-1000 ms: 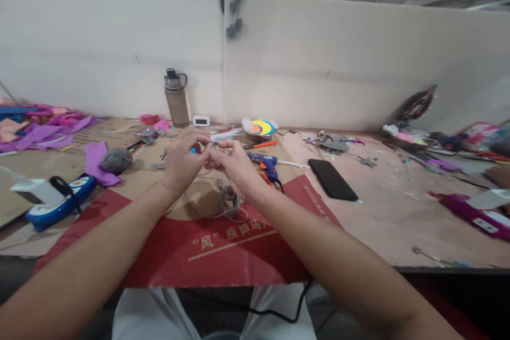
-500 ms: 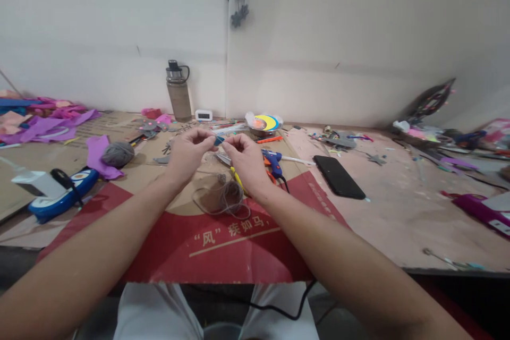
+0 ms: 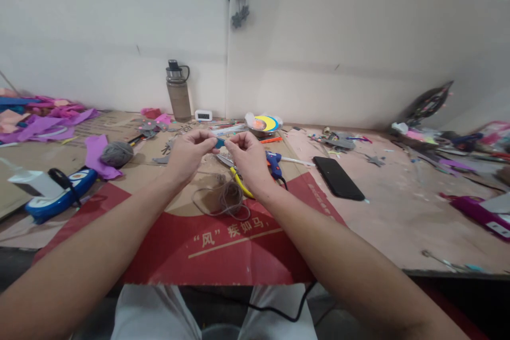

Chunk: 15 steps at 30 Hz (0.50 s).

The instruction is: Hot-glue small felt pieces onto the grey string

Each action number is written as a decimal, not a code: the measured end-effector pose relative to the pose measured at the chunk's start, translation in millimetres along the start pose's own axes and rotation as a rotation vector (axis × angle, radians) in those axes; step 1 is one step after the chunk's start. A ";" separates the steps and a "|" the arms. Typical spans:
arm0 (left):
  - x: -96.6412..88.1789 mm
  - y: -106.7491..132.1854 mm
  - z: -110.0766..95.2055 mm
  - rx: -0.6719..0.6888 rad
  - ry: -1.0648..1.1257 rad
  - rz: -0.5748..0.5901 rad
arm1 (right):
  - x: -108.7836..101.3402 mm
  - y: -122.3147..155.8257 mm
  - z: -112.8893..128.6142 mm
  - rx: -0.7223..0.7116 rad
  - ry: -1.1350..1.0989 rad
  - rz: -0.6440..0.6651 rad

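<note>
Pinching a small blue piece (image 3: 219, 143) between them, the left hand (image 3: 187, 155) and right hand (image 3: 247, 158) hover above tangled grey string (image 3: 225, 197), possibly threaded through it.

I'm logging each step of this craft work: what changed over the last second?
The left hand and right hand have drawn slightly apart; a small blue piece, pinched in the left fingertips, now shows between them. The coil of grey thread, flat black phone and blue glue gun lie unmoved.

Single head-worn view, facing forward and down (fairly near), across the cluttered workbench (image 3: 398, 212), toward white wall
</note>
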<state>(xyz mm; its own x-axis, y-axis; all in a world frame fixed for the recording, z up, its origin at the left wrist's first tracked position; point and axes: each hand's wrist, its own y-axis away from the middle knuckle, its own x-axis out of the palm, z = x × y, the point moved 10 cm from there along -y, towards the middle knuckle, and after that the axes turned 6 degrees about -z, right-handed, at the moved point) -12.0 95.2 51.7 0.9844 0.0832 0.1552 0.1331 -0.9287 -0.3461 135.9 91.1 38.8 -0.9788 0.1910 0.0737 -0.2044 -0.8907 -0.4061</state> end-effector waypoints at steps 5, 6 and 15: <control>3.2 1.2 -0.3 -0.037 0.047 0.018 | 5.1 -0.8 -4.9 0.049 -0.034 0.061; 3.9 1.4 -0.9 -0.038 0.054 0.024 | 5.8 -1.0 -5.0 0.051 -0.023 0.072; 8.9 1.2 1.2 -0.067 0.103 0.083 | 3.7 -0.1 0.7 0.035 -0.034 0.081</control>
<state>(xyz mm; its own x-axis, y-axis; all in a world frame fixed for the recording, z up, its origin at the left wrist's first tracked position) -2.9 95.3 51.5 0.9742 -0.0290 0.2239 0.0404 -0.9533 -0.2994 132.3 91.5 39.7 -0.9918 0.1044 0.0731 -0.1245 -0.9167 -0.3797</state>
